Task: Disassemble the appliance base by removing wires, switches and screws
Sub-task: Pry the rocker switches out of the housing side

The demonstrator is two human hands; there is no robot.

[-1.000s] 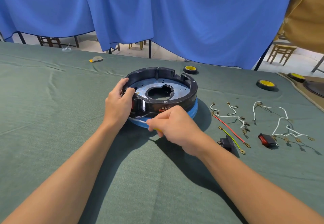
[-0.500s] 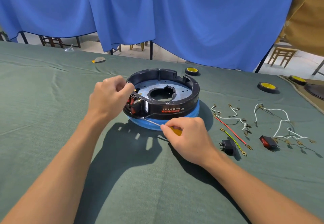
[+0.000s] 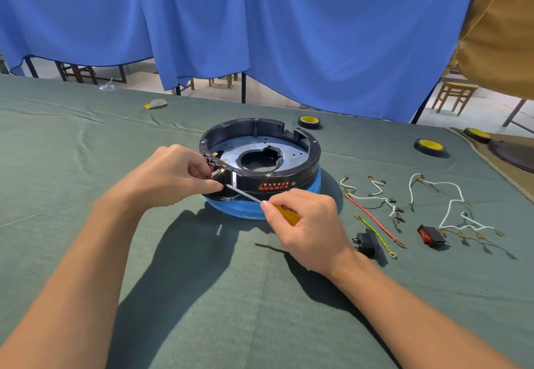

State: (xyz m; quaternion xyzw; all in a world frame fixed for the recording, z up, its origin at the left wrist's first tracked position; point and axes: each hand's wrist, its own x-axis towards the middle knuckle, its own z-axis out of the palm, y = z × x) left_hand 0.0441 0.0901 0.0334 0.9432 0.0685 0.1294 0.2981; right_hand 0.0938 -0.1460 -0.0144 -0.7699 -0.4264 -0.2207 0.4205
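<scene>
Points the screwdriver (image 3: 245, 194) up-left from the gripping right hand (image 3: 310, 228) to the switch (image 3: 216, 172) in the appliance base (image 3: 303, 173) wall, pinched by the nearer left hand (image 3: 170, 179).

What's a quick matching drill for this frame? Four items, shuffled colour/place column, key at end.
1. screwdriver
2. rocker switch
3. appliance base
4. tape roll

A. black, sits on a blue ring
B. yellow centre, far right of the cloth
C. gripped in the right hand
D. red, loose beside white wires

Pairs: 1-C, 2-D, 3-A, 4-B.
</scene>
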